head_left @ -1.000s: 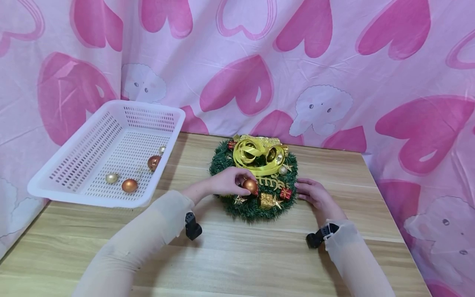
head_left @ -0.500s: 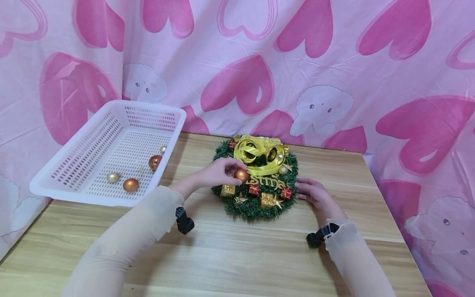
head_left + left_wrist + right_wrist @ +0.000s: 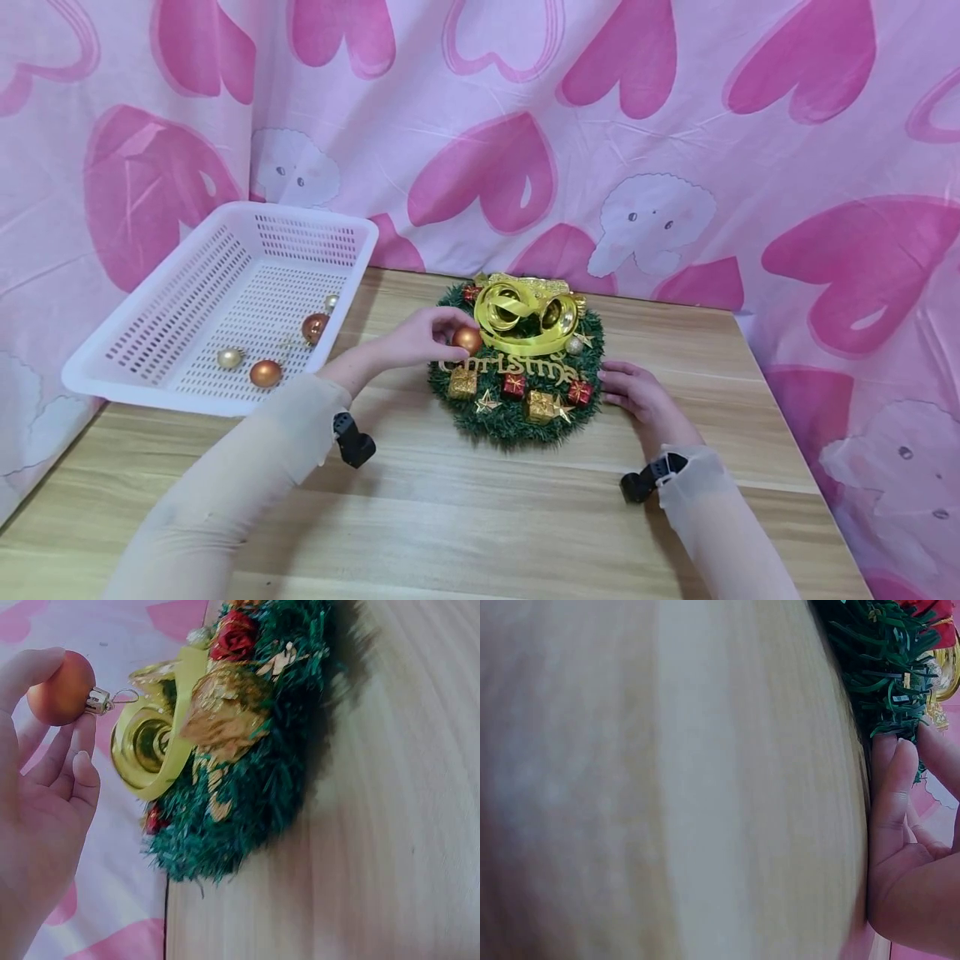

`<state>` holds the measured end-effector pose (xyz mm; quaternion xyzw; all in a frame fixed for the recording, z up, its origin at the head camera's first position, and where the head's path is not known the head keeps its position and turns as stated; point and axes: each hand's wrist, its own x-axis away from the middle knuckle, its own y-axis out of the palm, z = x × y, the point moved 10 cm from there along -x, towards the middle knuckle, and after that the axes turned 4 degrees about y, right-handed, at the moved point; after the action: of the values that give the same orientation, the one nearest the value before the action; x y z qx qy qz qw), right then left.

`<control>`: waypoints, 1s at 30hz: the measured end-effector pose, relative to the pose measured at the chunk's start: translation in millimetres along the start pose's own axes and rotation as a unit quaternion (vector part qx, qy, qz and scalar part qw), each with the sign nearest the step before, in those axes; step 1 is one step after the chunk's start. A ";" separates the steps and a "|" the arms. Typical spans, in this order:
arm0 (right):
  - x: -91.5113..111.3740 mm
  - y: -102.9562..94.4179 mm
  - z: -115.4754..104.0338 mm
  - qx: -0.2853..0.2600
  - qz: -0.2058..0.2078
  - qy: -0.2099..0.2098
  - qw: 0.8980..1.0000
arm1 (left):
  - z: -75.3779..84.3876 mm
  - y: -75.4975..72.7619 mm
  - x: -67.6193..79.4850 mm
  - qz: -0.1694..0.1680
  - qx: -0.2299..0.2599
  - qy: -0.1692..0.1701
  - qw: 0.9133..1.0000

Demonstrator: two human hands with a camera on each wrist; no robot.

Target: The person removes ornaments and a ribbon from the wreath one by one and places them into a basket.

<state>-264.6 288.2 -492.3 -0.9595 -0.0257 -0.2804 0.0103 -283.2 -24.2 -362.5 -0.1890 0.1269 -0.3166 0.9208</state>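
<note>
My left hand (image 3: 420, 337) pinches an orange bauble (image 3: 467, 339) between thumb and fingers, over the left part of a green Christmas wreath (image 3: 487, 429). The left wrist view shows the bauble's gold cap and wire loop (image 3: 124, 697) pointing away from the palm. The wreath lies on the table and carries a gold ribbon bow (image 3: 525, 343), gold lettering (image 3: 525, 365), small red and gold gift boxes and stars. My right hand (image 3: 637, 390) holds the wreath's right edge; in the right wrist view its thumb and fingers (image 3: 891, 799) close on the green needles.
A white perforated basket (image 3: 157, 396) stands at the left of the wooden table (image 3: 480, 525). Inside are two orange-brown baubles (image 3: 266, 373) and two pale gold ones (image 3: 229, 358). A pink heart-print curtain (image 3: 480, 167) hangs behind the table.
My left hand has lifted and moved left and back with the orange bauble, uncovering more of the gold lettering and a gold gift box. The right hand stays at the wreath's edge.
</note>
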 end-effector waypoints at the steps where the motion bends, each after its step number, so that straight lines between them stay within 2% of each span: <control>1: -0.3 0.0 0.2 0.001 0.000 0.001 1.000 | 0.3 -3.4 1.1 0.003 -0.003 -0.002 1.000; 9: -1.4 -1.0 1.3 0.008 0.003 0.008 1.000 | -1.1 -30.8 9.5 0.028 -0.002 -0.023 0.999; 16: -1.5 -0.3 1.1 -0.001 0.001 0.007 1.000 | -3.4 -58.3 19.9 0.051 -0.025 -0.034 0.998; 22: -1.0 -0.4 0.7 -0.001 0.005 0.010 1.000 | -4.9 -85.1 28.0 0.084 -0.038 -0.039 0.995; 30: -1.7 1.6 -1.5 0.028 -0.008 -0.001 1.000 | -9.4 -116.0 42.2 0.119 -0.056 -0.058 0.990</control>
<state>-266.7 286.5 -492.0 -0.9589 -0.0415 -0.2786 0.0348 -316.2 -137.8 -326.0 -0.2419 0.1123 -0.1852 0.9458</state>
